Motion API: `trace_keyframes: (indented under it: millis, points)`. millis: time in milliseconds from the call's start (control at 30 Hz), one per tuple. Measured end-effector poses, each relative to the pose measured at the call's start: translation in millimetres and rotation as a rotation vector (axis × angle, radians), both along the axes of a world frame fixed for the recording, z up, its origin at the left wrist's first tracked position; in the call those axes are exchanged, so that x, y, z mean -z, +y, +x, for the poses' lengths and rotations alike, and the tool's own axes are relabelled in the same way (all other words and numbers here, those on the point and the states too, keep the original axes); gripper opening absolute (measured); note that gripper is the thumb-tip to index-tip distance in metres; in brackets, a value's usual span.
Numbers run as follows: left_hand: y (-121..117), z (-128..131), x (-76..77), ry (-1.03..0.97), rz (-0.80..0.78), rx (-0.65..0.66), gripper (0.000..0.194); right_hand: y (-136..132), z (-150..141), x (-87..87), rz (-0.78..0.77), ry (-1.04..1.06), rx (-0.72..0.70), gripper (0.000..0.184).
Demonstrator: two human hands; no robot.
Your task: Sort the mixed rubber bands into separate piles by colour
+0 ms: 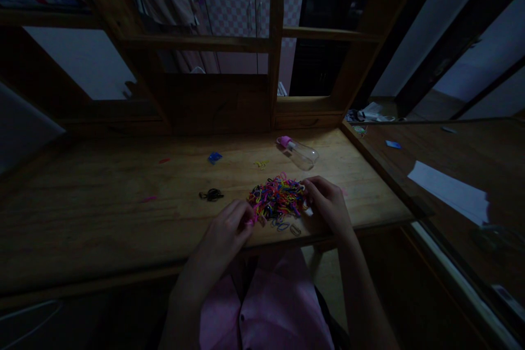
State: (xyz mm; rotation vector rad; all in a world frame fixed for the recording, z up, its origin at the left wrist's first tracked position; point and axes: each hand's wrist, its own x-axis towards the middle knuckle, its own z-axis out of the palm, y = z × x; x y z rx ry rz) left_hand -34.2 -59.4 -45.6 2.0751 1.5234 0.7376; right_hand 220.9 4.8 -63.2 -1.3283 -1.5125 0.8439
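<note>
A tangled heap of small multicoloured rubber bands (pixel 276 197) lies on the wooden desk (pixel 102 219) near its front edge. At its left side, my left hand (pixel 229 224) is closed, with a bit of pink rubber band (pixel 249 222) showing at the fingertips. My right hand (pixel 326 199) touches the heap's right edge, its thumb and fingers drawn together; what they pinch is too small to make out. Sorted by colour, little groups lie farther off: black bands (pixel 211 194), blue bands (pixel 214 157), yellow bands (pixel 261 164), a red piece (pixel 164 161) and pink bands (pixel 149 198).
Behind the heap, a clear bottle with a pink top (pixel 303 155) lies on its side. A wooden shelf frame (pixel 197 42) rises along the desk's back. On the lower surface to the right are white paper (pixel 449 191) and a small blue packet (pixel 392 144).
</note>
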Motion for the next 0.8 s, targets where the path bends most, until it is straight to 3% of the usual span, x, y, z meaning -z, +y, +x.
trace_keyframes:
  millis: [500, 800]
  points:
    - [-3.1, -3.5, 4.8, 0.047, -0.011, -0.026, 0.035, 0.4, -0.7, 0.2, -0.006, 0.008, -0.005, 0.031]
    - [-1.4, -0.8, 5.9, 0.067, 0.012, -0.050, 0.013, -0.5, -0.7, -1.7, -0.001, 0.003, -0.006, 0.031]
